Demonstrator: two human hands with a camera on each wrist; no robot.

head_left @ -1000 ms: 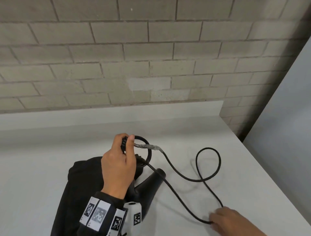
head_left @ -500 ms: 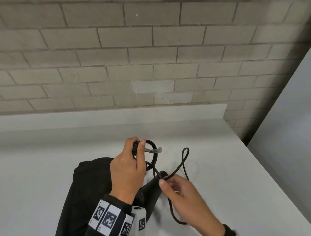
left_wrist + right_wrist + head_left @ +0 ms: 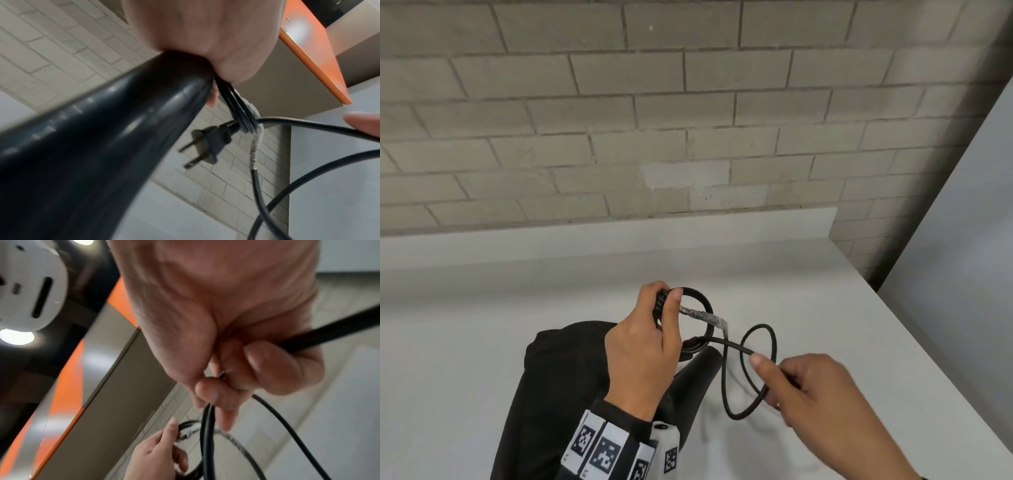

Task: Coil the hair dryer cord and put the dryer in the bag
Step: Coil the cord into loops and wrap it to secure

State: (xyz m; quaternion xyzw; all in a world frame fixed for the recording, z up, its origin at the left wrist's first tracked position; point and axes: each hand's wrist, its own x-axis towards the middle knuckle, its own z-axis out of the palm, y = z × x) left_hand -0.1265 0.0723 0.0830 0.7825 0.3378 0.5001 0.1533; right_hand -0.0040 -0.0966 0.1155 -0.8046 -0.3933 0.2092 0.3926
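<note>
My left hand (image 3: 666,303) grips a small coil of the black cord (image 3: 703,308) above the table, thumb pressed on the strands. A taped grey stretch (image 3: 705,316) of cord leaves the coil. The plug (image 3: 207,146) hangs under the coil in the left wrist view. The black hair dryer (image 3: 688,387) lies just below that hand, partly on the black bag (image 3: 565,377). To the right, my right hand (image 3: 774,373) pinches the cord, and a loose loop (image 3: 726,394) hangs from it. In the right wrist view its fingers (image 3: 267,363) curl around the cord (image 3: 207,434).
The white table (image 3: 482,342) runs back to a brick wall (image 3: 688,137). Its right edge (image 3: 941,370) drops off close to my right hand. An orange-edged cabinet (image 3: 308,40) shows overhead in the wrist views.
My right hand left the table's front edge, took the cord near the dryer, and has now drawn it to the right as a loop. The left hand kept holding the coil.
</note>
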